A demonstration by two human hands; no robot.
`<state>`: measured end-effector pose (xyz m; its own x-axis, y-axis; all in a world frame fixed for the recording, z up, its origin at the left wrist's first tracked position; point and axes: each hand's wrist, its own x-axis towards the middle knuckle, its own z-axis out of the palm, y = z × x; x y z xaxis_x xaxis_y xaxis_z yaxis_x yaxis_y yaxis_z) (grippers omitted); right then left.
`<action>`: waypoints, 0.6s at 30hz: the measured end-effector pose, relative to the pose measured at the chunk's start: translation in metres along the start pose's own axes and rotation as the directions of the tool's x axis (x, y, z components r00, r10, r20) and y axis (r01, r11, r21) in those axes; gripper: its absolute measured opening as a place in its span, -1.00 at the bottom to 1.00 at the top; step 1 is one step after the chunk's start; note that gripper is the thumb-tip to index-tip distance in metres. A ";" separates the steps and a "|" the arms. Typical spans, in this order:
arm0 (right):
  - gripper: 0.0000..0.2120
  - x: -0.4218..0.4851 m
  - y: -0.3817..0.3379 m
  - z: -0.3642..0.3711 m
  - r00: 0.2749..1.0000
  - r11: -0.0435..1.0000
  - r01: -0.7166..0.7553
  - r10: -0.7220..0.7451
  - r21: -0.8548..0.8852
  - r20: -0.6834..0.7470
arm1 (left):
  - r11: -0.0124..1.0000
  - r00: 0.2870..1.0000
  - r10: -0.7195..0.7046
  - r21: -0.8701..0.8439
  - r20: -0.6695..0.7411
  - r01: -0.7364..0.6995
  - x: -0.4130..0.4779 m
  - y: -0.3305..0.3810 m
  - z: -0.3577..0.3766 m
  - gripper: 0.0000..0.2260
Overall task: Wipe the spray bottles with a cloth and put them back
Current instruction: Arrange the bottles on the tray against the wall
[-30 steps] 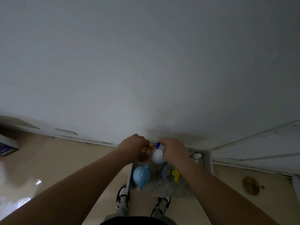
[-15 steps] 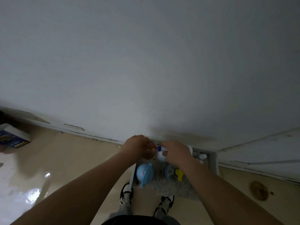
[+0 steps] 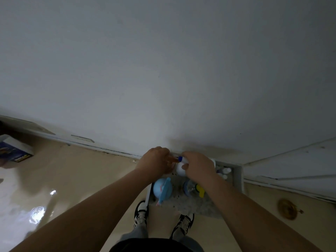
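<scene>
The white spray bottle (image 3: 179,170) with its blue nozzle (image 3: 181,158) is seen from above at the back of a low, white-rimmed tray (image 3: 238,177), close against the wall (image 3: 163,70). It is gripped by the right hand (image 3: 199,166), which is curled over its head from the right. The thumb (image 3: 184,167) is pressed against the rounded white body, and the blue nozzle sticks out to the left past the fingers. The bottle thus lies under and just left of that palm, with only its left shoulder and nozzle exposed.

Just left of the white spray bottle, at its nozzle, a translucent amber bottle (image 3: 171,160) is mostly covered by the left hand (image 3: 156,160). The fingers of that hand are bent down over it but are hidden behind the knuckles, so whether the amber bottle is actually clasped cannot be told.

Nearer the person than the white spray bottle, two more bottles are stood on the tray's grey speckled base: a pale blue bottle (image 3: 161,188) to the near left, and a clear bottle (image 3: 189,187) with a yellow trigger (image 3: 200,190) straight in front, partly crossed by the right forearm. To the right of the white spray bottle, small white-capped bottles (image 3: 225,170) are grouped. Far to its left a blue-and-white box (image 3: 14,151) is lying on the glossy beige floor (image 3: 72,179), and well off to its near right a round brass-coloured object (image 3: 288,209) is seen.
</scene>
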<state>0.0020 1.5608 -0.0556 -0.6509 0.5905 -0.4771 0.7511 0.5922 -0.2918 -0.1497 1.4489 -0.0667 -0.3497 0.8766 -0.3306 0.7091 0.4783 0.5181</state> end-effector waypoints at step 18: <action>-0.66 -0.105 0.033 0.038 0.882 0.856 -0.130 0.330 0.500 -0.336 | 0.998 0.980 -0.034 0.052 0.197 0.024 -0.064 -0.005 0.060 -0.66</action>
<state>0.0991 1.4974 -0.0469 -0.3637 0.9004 -0.2389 0.7828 0.1565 -0.6022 -0.0942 1.3868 -0.0953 -0.2464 0.8322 -0.4968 0.7316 0.4959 0.4678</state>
